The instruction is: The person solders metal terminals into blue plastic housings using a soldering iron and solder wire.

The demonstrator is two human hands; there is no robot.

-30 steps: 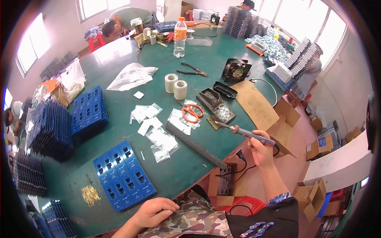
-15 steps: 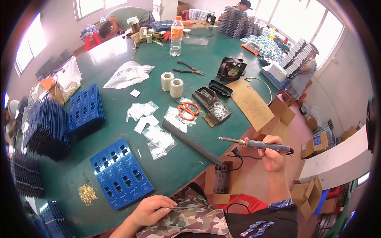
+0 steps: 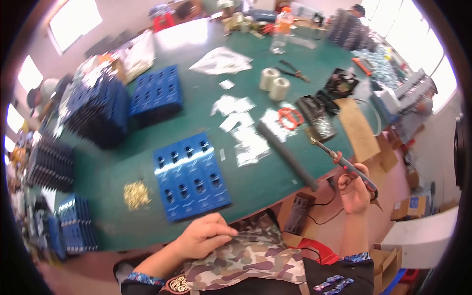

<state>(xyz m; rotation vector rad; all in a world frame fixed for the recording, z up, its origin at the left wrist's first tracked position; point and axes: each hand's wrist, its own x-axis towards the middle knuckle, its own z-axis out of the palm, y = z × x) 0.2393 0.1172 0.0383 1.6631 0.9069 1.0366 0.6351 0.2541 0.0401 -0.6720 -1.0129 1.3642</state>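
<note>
A soldering iron with a grey and red handle rests in my closed right hand. Its tip slants up and left, in the air over the table's right edge. My left hand is at the table's front edge above my camouflage apron, thumb and forefinger pinched. A thin wire seems to stick out from that pinch, blurred. Just beyond the left hand, a blue panel of circuit boards with rows of dark slots lies flat. Left of it is a small heap of gold-coloured pins.
Stacked blue panels fill the left side. A dark bar, white packets, orange-handled scissors and an open black box lie to the right. Two tape rolls and a bottle stand farther back.
The view has swung left, so the table's things sit farther right in it. The soldering iron has gone from nearly level to slanting, tip upward. My left hand keeps its pinch.
</note>
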